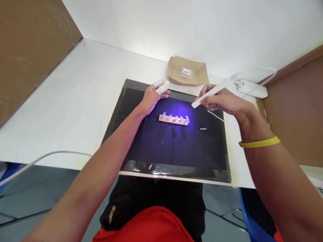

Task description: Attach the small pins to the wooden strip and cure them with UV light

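Note:
A white wand-like lamp (pixel 212 95) is held in my right hand (pixel 219 99), above the right part of the black mat (pixel 161 144). Violet light falls on the mat and on a small pale strip (pixel 173 120) that bears several clear upright pieces. My left hand (pixel 153 95) hovers at the mat's back left, behind the strip, its fingers apart and nothing in them; white covers sit on two of its fingers. To the right of the strip lies a small metallic rod (pixel 203 128).
A brown paper tray (pixel 174 72) holding a small clear box (pixel 186 72) stands behind the mat. At the back right is a white power strip (pixel 252 88) with cables. Cardboard panels (pixel 32 43) flank the white table (pixel 73 101). Another white cable (pixel 50 154) crosses the front left.

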Demonstrator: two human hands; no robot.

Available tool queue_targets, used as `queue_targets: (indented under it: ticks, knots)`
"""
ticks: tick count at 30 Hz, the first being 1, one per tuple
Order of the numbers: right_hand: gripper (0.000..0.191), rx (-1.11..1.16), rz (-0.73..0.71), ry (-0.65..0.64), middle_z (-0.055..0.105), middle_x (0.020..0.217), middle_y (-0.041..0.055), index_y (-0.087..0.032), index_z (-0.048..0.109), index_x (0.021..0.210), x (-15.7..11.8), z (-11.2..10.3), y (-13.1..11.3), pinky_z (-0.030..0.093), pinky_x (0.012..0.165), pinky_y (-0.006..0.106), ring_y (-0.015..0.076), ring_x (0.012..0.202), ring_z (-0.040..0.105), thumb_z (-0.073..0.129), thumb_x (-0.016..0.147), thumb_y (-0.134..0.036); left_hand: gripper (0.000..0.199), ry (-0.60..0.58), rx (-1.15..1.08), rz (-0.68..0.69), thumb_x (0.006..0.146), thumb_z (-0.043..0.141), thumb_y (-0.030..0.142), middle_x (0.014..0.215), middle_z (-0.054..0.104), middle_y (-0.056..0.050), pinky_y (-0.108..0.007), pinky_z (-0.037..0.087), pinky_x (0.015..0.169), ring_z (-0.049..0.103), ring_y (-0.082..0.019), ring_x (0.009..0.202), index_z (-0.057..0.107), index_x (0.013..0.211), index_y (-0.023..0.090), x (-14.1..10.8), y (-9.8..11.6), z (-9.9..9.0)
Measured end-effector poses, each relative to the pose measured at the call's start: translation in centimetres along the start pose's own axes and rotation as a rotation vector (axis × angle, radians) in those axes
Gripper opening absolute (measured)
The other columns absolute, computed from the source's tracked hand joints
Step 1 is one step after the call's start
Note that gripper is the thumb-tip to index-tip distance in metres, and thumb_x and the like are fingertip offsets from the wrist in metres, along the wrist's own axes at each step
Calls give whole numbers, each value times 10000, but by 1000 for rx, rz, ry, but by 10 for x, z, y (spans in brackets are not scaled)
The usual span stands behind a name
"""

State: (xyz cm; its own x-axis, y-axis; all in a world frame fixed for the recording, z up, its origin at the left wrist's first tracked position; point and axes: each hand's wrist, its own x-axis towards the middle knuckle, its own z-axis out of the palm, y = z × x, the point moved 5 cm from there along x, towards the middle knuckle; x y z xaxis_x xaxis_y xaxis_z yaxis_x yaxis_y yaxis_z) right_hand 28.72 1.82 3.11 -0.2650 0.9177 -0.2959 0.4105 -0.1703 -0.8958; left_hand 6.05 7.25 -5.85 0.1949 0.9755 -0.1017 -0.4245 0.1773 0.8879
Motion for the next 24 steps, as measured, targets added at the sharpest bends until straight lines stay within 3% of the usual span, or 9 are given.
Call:
queue_targets:
  ticks: [3,12,18,24]
  knots:
    - [229,0,55,-60,562,541,-26,-207,604,725,16,1,1,373,434,247,102,471,490,825,674,-242,188,-5,-2,0,899,756,188,1192,691,-58,-217,585,783,719,-93,860,710,1076,150,1,-1,0]
    - [220,-177,122,-213,543,518,-14,-221,569,658,42,23,3,362,416,251,113,484,481,784,705,-224,261,-37,32,14,867,794,247,1119,701,-39,-210,577,789,714,-94,864,690,1091,161,4,-3,-1]
    - [322,-152,125,-211,537,535,-3,-241,550,648,50,27,5,356,406,288,120,465,468,858,724,-299,306,-34,39,25,841,824,314,1130,690,-46,-282,584,858,719,-134,896,697,1085,181,4,-3,-1]
    - [319,-144,120,-249,527,526,-3,-245,558,623,52,31,5,327,397,287,117,451,439,848,716,-341,288,-17,21,8,841,818,270,1145,678,-59,-295,575,883,721,-141,905,702,1081,162,2,-3,0]
